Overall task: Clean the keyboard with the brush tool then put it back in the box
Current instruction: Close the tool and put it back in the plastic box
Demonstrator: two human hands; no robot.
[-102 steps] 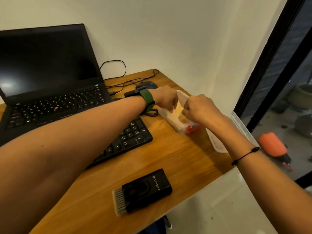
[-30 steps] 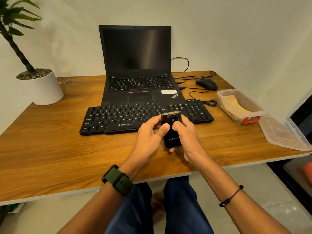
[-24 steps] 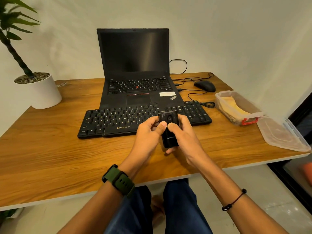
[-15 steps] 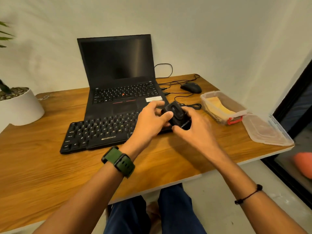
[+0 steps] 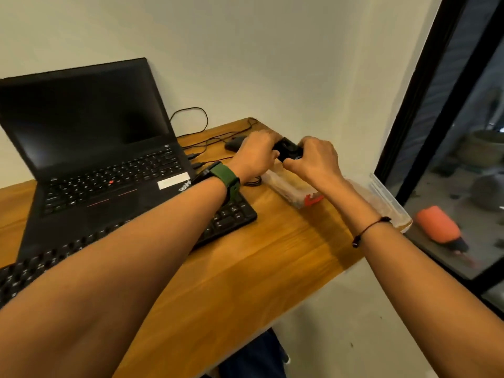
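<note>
Two hands | black brush tool (image 5: 289,151) gripped by left hand (image 5: 257,156) and right hand (image 5: 313,159) | held above clear plastic box (image 5: 293,193) on wooden desk (image 5: 245,268).

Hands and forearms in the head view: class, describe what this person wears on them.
Both forearms are bare, with no sleeves. The left wrist carries a watch with a green strap and dark case. The right wrist has a thin black cord bracelet with a small bead.

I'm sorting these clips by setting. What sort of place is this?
Most likely a home desk or small office corner: an open laptop and a separate keyboard on a wooden desk against a plain wall, beside a dark-framed glass door.
</note>
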